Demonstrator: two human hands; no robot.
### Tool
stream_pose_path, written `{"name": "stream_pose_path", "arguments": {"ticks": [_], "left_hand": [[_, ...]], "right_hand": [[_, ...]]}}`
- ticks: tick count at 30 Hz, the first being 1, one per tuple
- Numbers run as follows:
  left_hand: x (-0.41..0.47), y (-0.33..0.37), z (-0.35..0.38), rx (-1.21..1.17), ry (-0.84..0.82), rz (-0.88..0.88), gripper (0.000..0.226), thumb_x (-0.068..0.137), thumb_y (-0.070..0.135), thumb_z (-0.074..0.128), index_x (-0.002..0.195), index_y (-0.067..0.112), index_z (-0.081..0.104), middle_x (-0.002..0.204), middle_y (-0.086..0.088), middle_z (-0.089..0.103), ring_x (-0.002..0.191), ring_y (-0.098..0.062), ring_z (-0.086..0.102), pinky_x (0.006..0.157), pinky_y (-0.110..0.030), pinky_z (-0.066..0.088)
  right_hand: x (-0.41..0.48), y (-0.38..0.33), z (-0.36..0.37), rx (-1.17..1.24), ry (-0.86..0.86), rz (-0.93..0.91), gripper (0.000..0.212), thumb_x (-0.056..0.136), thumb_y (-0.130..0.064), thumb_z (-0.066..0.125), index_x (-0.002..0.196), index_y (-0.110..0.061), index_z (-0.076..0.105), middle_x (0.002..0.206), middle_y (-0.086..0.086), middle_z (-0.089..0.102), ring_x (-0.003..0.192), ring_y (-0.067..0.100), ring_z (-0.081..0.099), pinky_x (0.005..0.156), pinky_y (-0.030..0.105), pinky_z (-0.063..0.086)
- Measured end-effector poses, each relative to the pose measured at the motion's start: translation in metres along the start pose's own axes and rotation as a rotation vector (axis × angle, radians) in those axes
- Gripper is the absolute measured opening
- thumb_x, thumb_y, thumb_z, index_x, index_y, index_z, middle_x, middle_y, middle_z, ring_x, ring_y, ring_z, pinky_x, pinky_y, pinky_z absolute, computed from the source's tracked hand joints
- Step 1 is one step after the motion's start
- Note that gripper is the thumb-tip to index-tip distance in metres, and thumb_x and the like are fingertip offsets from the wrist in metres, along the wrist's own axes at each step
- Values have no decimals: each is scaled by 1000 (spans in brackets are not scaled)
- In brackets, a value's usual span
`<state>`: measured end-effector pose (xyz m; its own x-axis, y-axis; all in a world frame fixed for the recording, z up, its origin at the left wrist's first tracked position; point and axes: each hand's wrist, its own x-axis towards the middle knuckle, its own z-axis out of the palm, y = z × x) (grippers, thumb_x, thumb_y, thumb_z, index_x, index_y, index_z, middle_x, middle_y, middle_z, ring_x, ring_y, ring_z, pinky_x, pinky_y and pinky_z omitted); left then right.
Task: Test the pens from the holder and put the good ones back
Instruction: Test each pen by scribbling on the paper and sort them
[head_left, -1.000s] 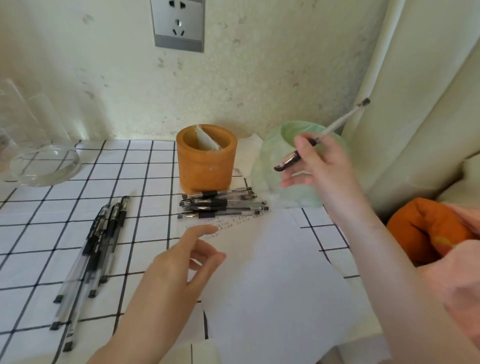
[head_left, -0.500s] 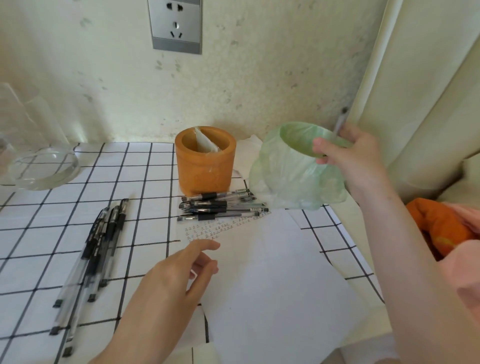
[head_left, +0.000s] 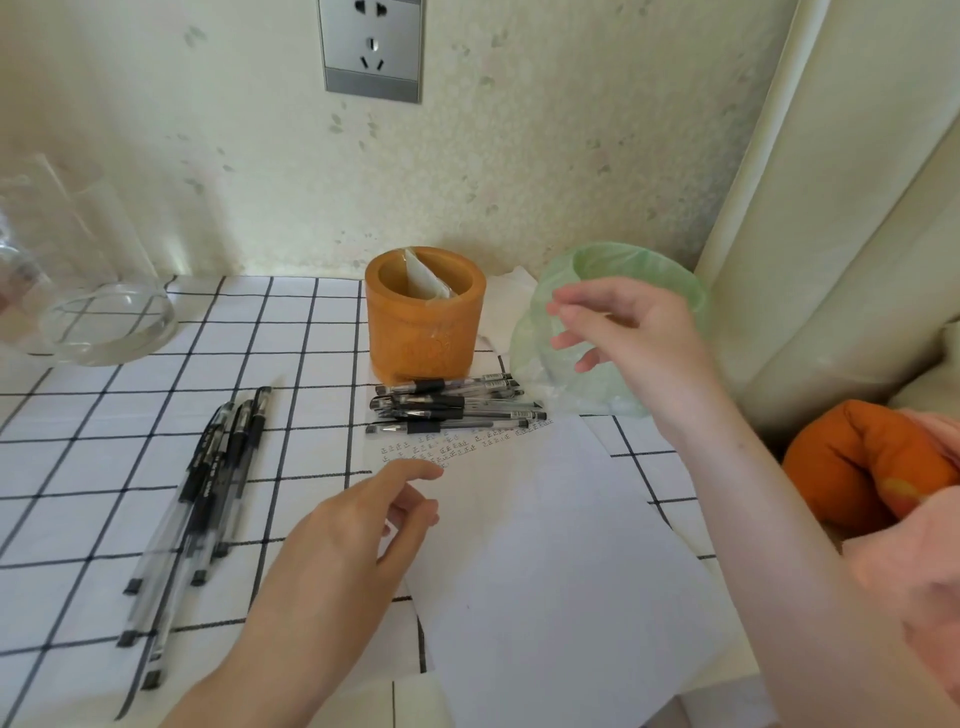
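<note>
Gone from the right hand (head_left: 631, 332) is the pen it held a second ago; the hand now hangs empty in front of the green bag-lined bin (head_left: 623, 270), fingers loosely spread and curled, pinching nothing. Whether the pen lies inside the bin cannot be seen.

At about 12 o'clock from the sheet of white paper (head_left: 545, 571) stands the orange pen holder (head_left: 423, 322), upright, with a pale slip of paper leaning inside it and no pens visible in it. Just in front of the holder, a pile of black-grip gel pens (head_left: 452, 408) lies crosswise, its nearest pen touching the far edge of the paper, beside rows of small test scribbles (head_left: 447, 449).

At 9 o'clock from the paper, a second group of pens (head_left: 208, 493) lies lengthwise on the white tablecloth with black grid lines (head_left: 78, 467), well apart from the first pile.

Resting at the paper's left edge, the left hand (head_left: 358, 525) has its fingers relaxed and slightly bent, index fingertip near the scribbles, holding nothing.

A clear glass vessel (head_left: 98, 322) sits at 10 o'clock; a wall socket (head_left: 371, 49) is mounted above the holder.
</note>
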<state>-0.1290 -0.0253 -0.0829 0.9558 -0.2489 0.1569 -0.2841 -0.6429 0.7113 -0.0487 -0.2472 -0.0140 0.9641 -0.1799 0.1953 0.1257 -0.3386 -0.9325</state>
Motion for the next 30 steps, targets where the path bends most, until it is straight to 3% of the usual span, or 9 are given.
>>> {"name": "stream_pose_path", "arguments": {"ticks": [6, 10, 13, 19, 26, 30], "left_hand": [[5, -5, -12, 126, 123, -98, 21, 91, 31, 50, 110, 39, 53, 83, 20, 63, 78, 0, 58, 69, -22, 50], [7, -29, -23, 484, 211, -89, 12, 80, 13, 68, 92, 15, 67, 79, 0, 66, 73, -22, 61, 60, -35, 51], [4, -46, -25, 667, 192, -154, 17, 67, 6, 75, 82, 6, 68, 82, -14, 63, 73, -34, 57, 55, -41, 49], [-2, -56, -23, 682, 90, -228, 43, 48, -17, 76, 85, 3, 67, 92, -16, 57, 72, -32, 54, 50, -36, 48], [5, -56, -31, 590, 137, -325, 43, 73, -8, 63, 113, 6, 57, 114, -15, 47, 81, -25, 51, 68, -29, 42], [7, -49, -29, 486, 147, -325, 41, 82, 0, 55, 121, 11, 50, 118, -10, 43, 83, -20, 54, 70, -27, 43]], "right_hand": [[-8, 6, 19, -116, -378, 76, 16, 88, -15, 65, 103, -13, 68, 94, 3, 73, 75, 17, 70, 59, 29, 52], [-14, 6, 28, -231, -555, 61, 16, 88, -23, 65, 103, -20, 68, 91, -1, 74, 76, 14, 70, 64, 28, 53], [-17, 6, 32, -256, -590, 52, 14, 89, -25, 64, 103, -22, 68, 89, -2, 74, 77, 12, 70, 63, 26, 53], [-19, 8, 38, -259, -598, 56, 13, 90, -23, 62, 101, -22, 68, 88, -2, 73, 77, 12, 69, 62, 23, 52], [-22, 10, 44, -248, -611, 39, 12, 92, -22, 59, 102, -21, 67, 88, -4, 74, 76, 11, 69, 63, 25, 53], [-23, 12, 47, -271, -614, 33, 15, 93, -22, 57, 105, -21, 67, 89, -5, 73, 75, 9, 69, 63, 24, 53]]}}
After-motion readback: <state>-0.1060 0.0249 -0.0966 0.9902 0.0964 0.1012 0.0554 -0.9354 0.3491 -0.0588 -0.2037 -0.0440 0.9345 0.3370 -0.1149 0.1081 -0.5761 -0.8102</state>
